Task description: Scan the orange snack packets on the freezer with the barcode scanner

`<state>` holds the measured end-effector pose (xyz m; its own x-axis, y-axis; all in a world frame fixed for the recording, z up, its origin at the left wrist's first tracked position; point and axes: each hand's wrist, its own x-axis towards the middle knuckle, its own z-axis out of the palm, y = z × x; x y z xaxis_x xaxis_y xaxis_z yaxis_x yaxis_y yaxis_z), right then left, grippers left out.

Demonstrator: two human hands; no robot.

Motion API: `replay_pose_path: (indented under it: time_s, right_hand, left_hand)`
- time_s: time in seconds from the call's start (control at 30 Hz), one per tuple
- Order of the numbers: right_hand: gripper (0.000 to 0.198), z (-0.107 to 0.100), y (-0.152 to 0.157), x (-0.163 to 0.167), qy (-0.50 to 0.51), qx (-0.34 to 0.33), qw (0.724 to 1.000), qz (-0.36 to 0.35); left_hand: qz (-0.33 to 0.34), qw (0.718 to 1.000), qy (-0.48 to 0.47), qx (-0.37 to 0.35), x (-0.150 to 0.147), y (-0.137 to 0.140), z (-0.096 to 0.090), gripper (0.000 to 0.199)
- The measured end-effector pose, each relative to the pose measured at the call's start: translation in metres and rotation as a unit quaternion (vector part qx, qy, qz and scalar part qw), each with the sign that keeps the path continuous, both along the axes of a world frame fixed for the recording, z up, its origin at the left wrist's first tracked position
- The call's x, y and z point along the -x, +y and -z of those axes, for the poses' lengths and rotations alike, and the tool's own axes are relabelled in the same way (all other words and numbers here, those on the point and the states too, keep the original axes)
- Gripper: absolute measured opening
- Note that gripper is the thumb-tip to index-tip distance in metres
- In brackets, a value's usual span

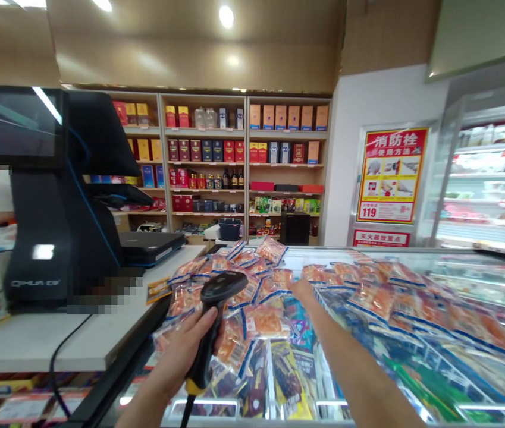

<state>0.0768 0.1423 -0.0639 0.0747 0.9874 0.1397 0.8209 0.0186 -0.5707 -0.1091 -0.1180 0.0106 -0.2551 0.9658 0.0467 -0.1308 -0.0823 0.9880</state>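
L grip (192,336) is wrapped snugly round the handle of a black-and-yellow scanner (224,286), thumb up near its head, w/ the scanner upright-ish over the near heap. R grip (302,290) is out at the far side of that heap, right by a clear, blue-edged pack (278,280); fingers mostly hidden, so can't tell if they're pinching it or just resting there. Step in hand, prob.: picking out a pack for a scan, L ready w/ the scanner, R at the goods. Next move, I'd judge, calls for a sure hold on one pack, barcode turned to the scanner's nose & film kept flat b/c creases & glare may spoil the read. The packs, orange-ish food inside, lie in the near heap (265,320) under/around the scanner, plus a 2nd heap (372,300) to the R, all atop a glass-topped case (243,423) w/ other bagged goods below. L of that: white desk (69,345) w/ a black POS unit (42,238). Further out, shelves (207,132) of boxes & bottles, & a red-yellow fire-hydrant poster (392,175) on the R.
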Motion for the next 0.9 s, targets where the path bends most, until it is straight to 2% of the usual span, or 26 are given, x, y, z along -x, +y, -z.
replay_pose_path:
  time_s: [0.07, 0.17, 0.23, 0.33, 0.57, 0.9]
  right_hand:
    - [0.028, 0.000, 0.001, -0.008, 0.018, -0.026, 0.999, -0.005]
    - [0.028, -0.003, -0.003, -0.027, 0.077, -0.121, 0.990, -0.010]
    - [0.027, -0.006, -0.009, -0.041, 0.123, -0.186, 0.975, -0.009]
    - [0.030, -0.012, -0.019, -0.059, 0.183, -0.232, 0.955, 0.013]
    - [0.034, -0.016, -0.031, -0.082, 0.254, -0.255, 0.932, 0.053]
    - [0.032, -0.021, -0.047, -0.108, 0.253, -0.260, 0.929, 0.070]
  left_hand:
    - [-0.001, 1.000, 0.003, -0.002, -0.002, 0.001, 0.000, 0.027]
    - [0.009, 1.000, 0.000, 0.002, -0.005, 0.002, 0.000, 0.027]
    - [0.042, 0.999, 0.007, 0.008, -0.007, 0.002, -0.001, 0.028]
    - [0.102, 0.995, 0.022, 0.008, -0.012, 0.003, -0.002, 0.028]
    - [0.175, 0.983, 0.045, -0.014, -0.034, 0.007, -0.005, 0.028]
    - [0.201, 0.978, 0.050, -0.007, -0.052, 0.013, -0.005, 0.028]
